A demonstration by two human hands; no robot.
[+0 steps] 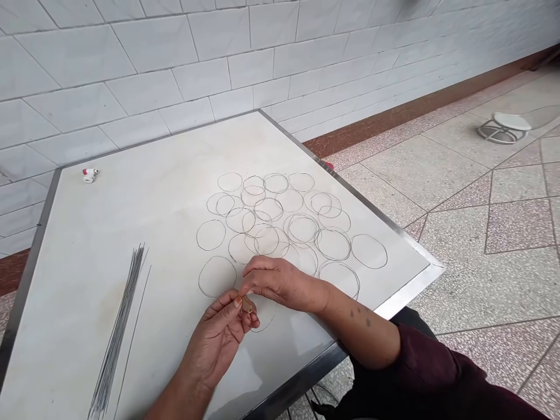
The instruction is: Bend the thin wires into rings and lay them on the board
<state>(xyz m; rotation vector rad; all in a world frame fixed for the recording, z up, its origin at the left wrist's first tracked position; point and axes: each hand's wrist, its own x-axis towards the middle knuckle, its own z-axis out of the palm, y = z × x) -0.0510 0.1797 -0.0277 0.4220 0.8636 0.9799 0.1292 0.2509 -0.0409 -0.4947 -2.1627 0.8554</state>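
Over the near part of the white table, my left hand (223,326) is closed around a small brown piece (248,305), pinching it between thumb and fingers. My right hand (284,283) meets it from the right, its fingertips pressed together at the top of the same piece; whether they grip it or a thin wire is too small to tell. Several thin wire rings (368,251) lie spread and overlapping beyond and beside my hands. To the left rests a bundle of straight thin wires (120,329), with one wire (136,326) lying apart on its right side.
A small red and white object (90,175) sits near the table's far left corner. The table (144,192) has a metal edge and stands against a white tiled wall (153,46). A round white-topped stool (510,123) is on the floor at the right.
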